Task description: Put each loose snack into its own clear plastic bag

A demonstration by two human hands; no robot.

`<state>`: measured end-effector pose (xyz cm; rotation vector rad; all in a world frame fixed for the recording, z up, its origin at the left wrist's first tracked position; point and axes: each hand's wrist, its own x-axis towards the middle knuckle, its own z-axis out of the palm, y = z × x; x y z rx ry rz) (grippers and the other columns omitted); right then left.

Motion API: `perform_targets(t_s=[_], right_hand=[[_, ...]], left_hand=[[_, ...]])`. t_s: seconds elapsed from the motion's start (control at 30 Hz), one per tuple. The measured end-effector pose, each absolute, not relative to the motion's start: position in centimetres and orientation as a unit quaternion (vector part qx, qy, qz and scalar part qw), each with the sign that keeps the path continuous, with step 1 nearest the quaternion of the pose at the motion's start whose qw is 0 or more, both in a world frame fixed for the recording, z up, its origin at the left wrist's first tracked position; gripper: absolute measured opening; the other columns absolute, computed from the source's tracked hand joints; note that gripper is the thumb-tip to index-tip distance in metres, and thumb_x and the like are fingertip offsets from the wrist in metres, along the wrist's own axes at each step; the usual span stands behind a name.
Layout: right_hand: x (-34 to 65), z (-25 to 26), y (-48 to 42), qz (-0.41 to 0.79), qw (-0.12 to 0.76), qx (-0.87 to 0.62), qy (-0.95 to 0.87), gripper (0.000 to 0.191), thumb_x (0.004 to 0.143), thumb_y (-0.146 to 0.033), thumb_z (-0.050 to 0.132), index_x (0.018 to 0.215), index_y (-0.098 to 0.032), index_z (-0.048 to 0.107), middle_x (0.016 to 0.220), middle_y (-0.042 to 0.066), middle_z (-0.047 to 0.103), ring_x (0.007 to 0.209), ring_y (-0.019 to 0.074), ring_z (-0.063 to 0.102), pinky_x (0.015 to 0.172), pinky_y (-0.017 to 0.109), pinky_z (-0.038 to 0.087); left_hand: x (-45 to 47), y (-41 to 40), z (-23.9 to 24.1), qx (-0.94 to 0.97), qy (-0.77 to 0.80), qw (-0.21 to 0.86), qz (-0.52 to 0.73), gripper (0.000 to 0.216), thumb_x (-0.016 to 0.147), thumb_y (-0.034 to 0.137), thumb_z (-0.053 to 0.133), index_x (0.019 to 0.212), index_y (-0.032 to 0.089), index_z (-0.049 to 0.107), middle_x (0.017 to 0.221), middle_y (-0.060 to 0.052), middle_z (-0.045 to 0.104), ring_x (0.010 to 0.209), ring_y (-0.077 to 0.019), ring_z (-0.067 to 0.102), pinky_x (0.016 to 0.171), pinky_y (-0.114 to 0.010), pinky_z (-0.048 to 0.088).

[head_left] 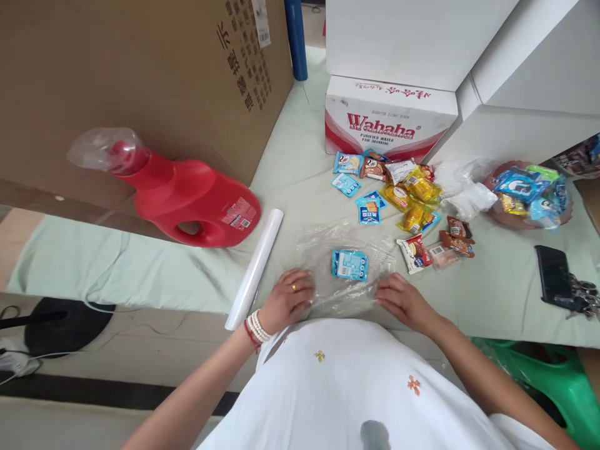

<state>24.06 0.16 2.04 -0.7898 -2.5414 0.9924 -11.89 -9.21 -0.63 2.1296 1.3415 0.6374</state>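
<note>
A sheet of clear plastic film point(319, 250) lies spread and wrinkled on the cloth before me. Near its middle rest light blue snack packets point(349, 265), seemingly overlapping. At the film's left edge, my left hand point(289, 295) has its fingers curled onto the plastic. Opposite it, my right hand point(404, 302) grips the right edge, fingertips bent over the film. Both thumbs are mostly hidden. To the left of my left hand lies a white roll point(255, 269), probably of film. Just beyond my right hand are a red-and-white snack packet point(414, 254) and brown packets point(457, 244).
Several yellow packets point(417, 184) and blue packets point(369, 209) lie farther back, before a Wahaha carton point(389, 119). A red detergent bottle point(201, 200) lies by a large cardboard box point(140, 75). At right are a bowl of snacks point(562, 215), a phone point(553, 269) and keys point(584, 294).
</note>
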Motion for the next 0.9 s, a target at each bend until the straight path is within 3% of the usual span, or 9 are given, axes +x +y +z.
perform_targets(t_s=[0.13, 0.23, 0.3, 0.37, 0.47, 0.53, 0.67, 0.77, 0.9], right_hand=[[22.1, 3.4, 5.0, 0.412, 0.107, -0.397, -0.813, 0.03, 0.104, -0.037, 0.048, 0.095, -0.019, 0.07, 0.082, 0.005, 0.069, 0.075, 0.018, 0.062, 0.071, 0.029, 0.048], [20.5, 4.4, 8.6, 0.309, -0.027, -0.468, -0.828, 0.023, 0.1, -0.029, 0.052, 0.096, -0.018, 0.072, 0.088, 0.008, 0.071, 0.081, 0.0212, 0.064, 0.071, 0.029, 0.045], [19.2, 5.1, 10.2, 0.216, -0.078, -0.463, -0.856, 0.022, 0.098, -0.029, 0.055, 0.102, -0.018, 0.074, 0.098, 0.012, 0.072, 0.095, 0.0264, 0.063, 0.077, 0.032, 0.045], [17.3, 5.6, 11.5, 0.153, -0.054, -0.445, -0.881, 0.032, 0.101, -0.036, 0.053, 0.12, -0.018, 0.071, 0.113, 0.015, 0.07, 0.111, 0.0311, 0.058, 0.087, 0.036, 0.045], [13.7, 5.3, 13.3, 0.133, -0.022, -0.438, -0.889, 0.061, 0.099, -0.045, 0.058, 0.15, -0.013, 0.051, 0.137, 0.02, 0.06, 0.13, 0.0366, 0.047, 0.103, 0.043, 0.041], [11.4, 4.5, 14.3, 0.167, -0.06, -0.446, -0.877, 0.076, 0.091, -0.043, 0.07, 0.153, -0.007, 0.046, 0.138, 0.024, 0.06, 0.132, 0.0387, 0.046, 0.105, 0.044, 0.04], [9.4, 3.5, 14.7, 0.251, -0.106, -0.418, -0.867, 0.037, 0.093, -0.02, 0.063, 0.129, -0.014, 0.07, 0.109, 0.014, 0.073, 0.111, 0.0272, 0.062, 0.093, 0.031, 0.044], [10.6, 4.0, 12.5, 0.264, -0.065, -0.332, -0.903, 0.031, 0.099, -0.016, 0.053, 0.117, -0.022, 0.077, 0.101, 0.008, 0.073, 0.101, 0.0216, 0.063, 0.088, 0.027, 0.044], [13.6, 4.0, 7.4, 0.212, -0.047, -0.217, -0.952, 0.038, 0.097, -0.014, 0.053, 0.125, -0.028, 0.074, 0.101, 0.01, 0.067, 0.092, 0.0232, 0.058, 0.075, 0.029, 0.042]], left_hand=[[-11.0, -4.9, -0.4, 0.687, 0.63, 0.243, 0.266, 0.028, 0.099, 0.032, 0.049, 0.079, 0.021, 0.066, 0.086, -0.009, 0.071, 0.103, -0.0269, 0.062, 0.097, -0.046, 0.05], [-9.9, -2.1, -0.7, 0.614, 0.747, 0.156, 0.2, 0.025, 0.091, 0.038, 0.061, 0.075, 0.02, 0.066, 0.089, -0.012, 0.067, 0.101, -0.0326, 0.059, 0.093, -0.05, 0.048], [-9.2, -1.2, -1.1, 0.578, 0.786, 0.114, 0.186, 0.02, 0.087, 0.037, 0.065, 0.092, 0.019, 0.07, 0.104, -0.015, 0.067, 0.107, -0.0359, 0.057, 0.094, -0.052, 0.047], [-8.8, -1.1, -1.6, 0.559, 0.797, 0.1, 0.204, 0.037, 0.086, 0.036, 0.065, 0.117, 0.016, 0.066, 0.12, -0.018, 0.065, 0.115, -0.0373, 0.055, 0.097, -0.053, 0.047], [-8.2, -1.3, -1.8, 0.541, 0.8, 0.109, 0.237, 0.067, 0.083, 0.038, 0.068, 0.141, 0.012, 0.051, 0.13, -0.02, 0.062, 0.12, -0.0373, 0.056, 0.102, -0.052, 0.045], [-7.9, -1.3, -1.7, 0.532, 0.802, 0.125, 0.242, 0.084, 0.08, 0.038, 0.071, 0.152, 0.01, 0.038, 0.129, -0.019, 0.063, 0.117, -0.036, 0.059, 0.101, -0.051, 0.046], [-7.5, -0.4, -1.3, 0.495, 0.821, 0.177, 0.22, 0.098, 0.078, 0.034, 0.071, 0.159, 0.008, 0.023, 0.103, -0.009, 0.071, 0.1, -0.0306, 0.067, 0.093, -0.046, 0.048], [-7.6, 0.4, -1.0, 0.484, 0.829, 0.214, 0.181, 0.076, 0.078, 0.029, 0.07, 0.148, 0.015, 0.045, 0.084, -0.002, 0.07, 0.089, -0.0274, 0.068, 0.09, -0.042, 0.046], [-8.3, 0.6, -0.9, 0.519, 0.809, 0.222, 0.165, 0.023, 0.076, 0.021, 0.065, 0.098, 0.022, 0.071, 0.083, -0.005, 0.068, 0.094, -0.0293, 0.065, 0.09, -0.044, 0.045]])
